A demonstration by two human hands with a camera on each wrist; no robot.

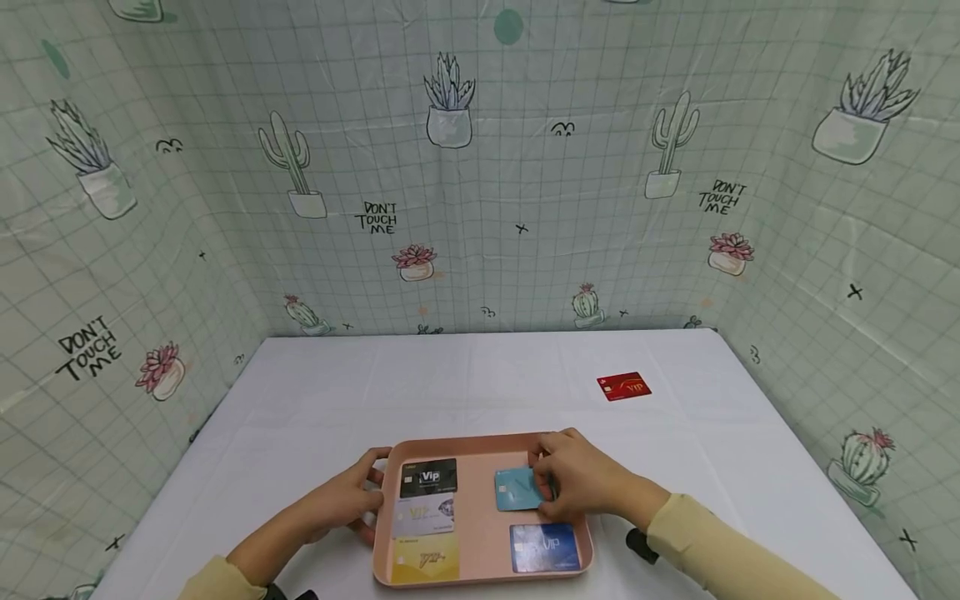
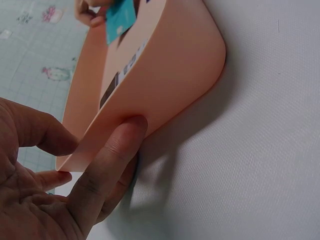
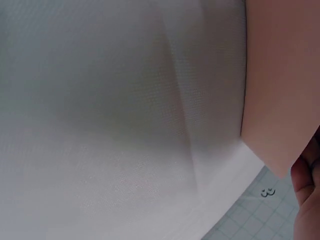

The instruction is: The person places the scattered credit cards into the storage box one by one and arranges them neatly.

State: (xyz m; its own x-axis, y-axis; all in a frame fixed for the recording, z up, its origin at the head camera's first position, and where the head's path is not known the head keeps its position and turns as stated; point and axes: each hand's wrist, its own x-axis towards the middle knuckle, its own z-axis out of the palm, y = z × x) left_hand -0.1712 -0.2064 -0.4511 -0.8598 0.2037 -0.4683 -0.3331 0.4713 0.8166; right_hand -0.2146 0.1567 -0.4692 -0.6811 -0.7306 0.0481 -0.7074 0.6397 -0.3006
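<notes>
A shallow pink tray (image 1: 480, 510) lies on the white table, several bank cards inside. My left hand (image 1: 341, 502) grips the tray's left side; in the left wrist view its fingers (image 2: 115, 150) press against the outer wall. Over the tray's right half, my right hand (image 1: 573, 475) pinches the right edge of a teal bank card (image 1: 516, 489), which appears tilted in the left wrist view. Below that card lies a blue VIP card (image 1: 544, 548). Down the left side run a black VIP card (image 1: 428, 478), a silver VIP card (image 1: 423, 515) and a yellow card (image 1: 425, 558).
A red VIP card (image 1: 624, 387) lies on the white tablecloth (image 1: 450, 383), beyond the tray to the right. Cactus-print curtains (image 1: 487, 192) enclose the table at the back and both sides.
</notes>
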